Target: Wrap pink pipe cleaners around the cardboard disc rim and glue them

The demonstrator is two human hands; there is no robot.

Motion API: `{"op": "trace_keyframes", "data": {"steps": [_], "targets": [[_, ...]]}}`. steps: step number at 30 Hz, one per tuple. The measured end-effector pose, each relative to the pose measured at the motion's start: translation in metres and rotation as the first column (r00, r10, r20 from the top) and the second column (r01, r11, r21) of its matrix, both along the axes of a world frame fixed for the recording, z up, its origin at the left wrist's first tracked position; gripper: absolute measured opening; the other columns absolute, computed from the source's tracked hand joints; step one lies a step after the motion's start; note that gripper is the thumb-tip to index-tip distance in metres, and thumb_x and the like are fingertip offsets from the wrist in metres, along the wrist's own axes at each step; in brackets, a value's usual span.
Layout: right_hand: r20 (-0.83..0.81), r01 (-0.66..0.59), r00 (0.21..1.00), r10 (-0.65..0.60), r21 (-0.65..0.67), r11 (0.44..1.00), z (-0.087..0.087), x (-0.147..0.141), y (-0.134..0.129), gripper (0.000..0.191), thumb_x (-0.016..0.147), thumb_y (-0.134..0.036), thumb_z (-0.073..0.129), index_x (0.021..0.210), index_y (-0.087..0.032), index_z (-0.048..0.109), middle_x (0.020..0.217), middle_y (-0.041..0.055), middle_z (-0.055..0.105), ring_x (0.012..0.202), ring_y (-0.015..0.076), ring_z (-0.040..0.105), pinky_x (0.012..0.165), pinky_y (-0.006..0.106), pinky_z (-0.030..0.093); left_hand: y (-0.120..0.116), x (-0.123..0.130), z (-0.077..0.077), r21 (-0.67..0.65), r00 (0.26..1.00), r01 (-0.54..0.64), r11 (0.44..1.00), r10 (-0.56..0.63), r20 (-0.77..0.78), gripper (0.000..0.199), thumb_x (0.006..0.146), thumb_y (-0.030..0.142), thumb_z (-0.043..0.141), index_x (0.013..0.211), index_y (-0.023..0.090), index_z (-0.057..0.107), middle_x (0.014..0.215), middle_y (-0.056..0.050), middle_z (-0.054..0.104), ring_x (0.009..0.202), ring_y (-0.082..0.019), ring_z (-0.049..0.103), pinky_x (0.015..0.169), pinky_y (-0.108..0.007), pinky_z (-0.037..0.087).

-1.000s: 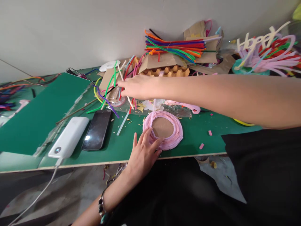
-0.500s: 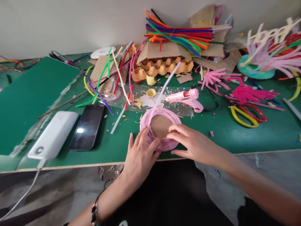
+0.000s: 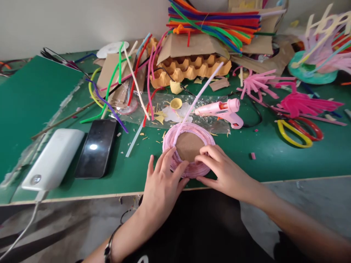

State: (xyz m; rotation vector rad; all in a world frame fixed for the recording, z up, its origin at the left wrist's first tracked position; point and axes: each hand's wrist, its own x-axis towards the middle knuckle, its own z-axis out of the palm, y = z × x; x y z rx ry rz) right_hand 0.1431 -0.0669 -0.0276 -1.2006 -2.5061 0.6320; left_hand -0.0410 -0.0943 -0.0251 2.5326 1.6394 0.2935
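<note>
A flat ring of coiled pink pipe cleaners [image 3: 201, 130] lies near the front edge of the table, with brown cardboard [image 3: 188, 145] showing in its middle. One pale pink pipe cleaner [image 3: 203, 90] sticks up and away from its left side. My left hand [image 3: 164, 171] grips the ring's front left, fingers pressed down on the coils and thumb at the near rim. On the front right, my right hand [image 3: 223, 170] pinches the coils between bent fingers at the inner edge and the thumb outside. Just behind the ring lies a pink glue gun [image 3: 219, 111], touched by neither hand.
To the left are a phone [image 3: 97, 149] and a white power bank [image 3: 55, 157] with a cable. Scissors [image 3: 294, 133] and pink pipe-cleaner tufts [image 3: 309, 104] lie right. Behind stand an egg carton [image 3: 189, 69] and a bundle of coloured pipe cleaners [image 3: 214, 23]. A glue stick [image 3: 134, 140] lies left of the ring.
The camera view has shifted slightly closer and lower. Both hands keep nearly the same hold on the pink ring, and the upright pipe cleaner now leans a little more to the right.
</note>
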Motion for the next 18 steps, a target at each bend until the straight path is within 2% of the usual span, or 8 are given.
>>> {"op": "trace_keyframes", "data": {"steps": [6,10,16,18], "targets": [[0.026,0.015,1.000,-0.016,0.014,1.000,0.0014,-0.0018,-0.0011,0.015,0.078,-0.023,0.053,0.091,-0.016,0.052,0.093,0.0089,0.049,0.090,0.0201,0.048,0.077,0.038,0.047,0.0017,0.0004,-0.0006,0.032,1.000,-0.005,0.999,0.004,0.016,0.029,0.072,0.020,0.065,0.100,0.024,0.060,0.120,-0.015,0.050,0.106,-0.030,0.053,0.085,-0.057,0.044],[0.029,0.014,0.999,-0.013,-0.014,1.000,0.0024,-0.0019,-0.0006,0.015,0.076,-0.023,0.055,0.091,-0.018,0.053,0.091,0.0074,0.049,0.088,0.0201,0.050,0.075,0.038,0.047,0.0026,0.0004,-0.0009,0.034,1.000,-0.005,0.999,0.005,0.000,0.027,0.074,0.024,0.064,0.101,0.026,0.061,0.120,-0.014,0.051,0.106,-0.029,0.053,0.085,-0.056,0.044],[0.011,0.000,1.000,0.000,0.020,1.000,-0.0002,-0.0007,-0.0002,0.015,0.077,-0.024,0.055,0.090,-0.018,0.054,0.090,0.0080,0.051,0.089,0.0206,0.051,0.076,0.039,0.048,0.0012,0.0002,-0.0002,0.036,1.000,-0.007,0.999,0.007,-0.021,0.025,0.075,0.025,0.063,0.100,0.029,0.061,0.121,-0.012,0.052,0.105,-0.030,0.054,0.085,-0.059,0.042],[-0.034,-0.006,0.999,0.007,0.031,0.999,-0.0011,0.0012,-0.0014,0.020,0.078,-0.026,0.054,0.096,-0.019,0.052,0.095,0.0088,0.051,0.092,0.0204,0.052,0.079,0.039,0.048,-0.0003,-0.0017,-0.0002,0.044,1.000,0.012,0.999,-0.012,-0.003,0.026,0.075,0.025,0.062,0.101,0.027,0.059,0.122,-0.013,0.052,0.106,-0.030,0.054,0.087,-0.060,0.041]]}}
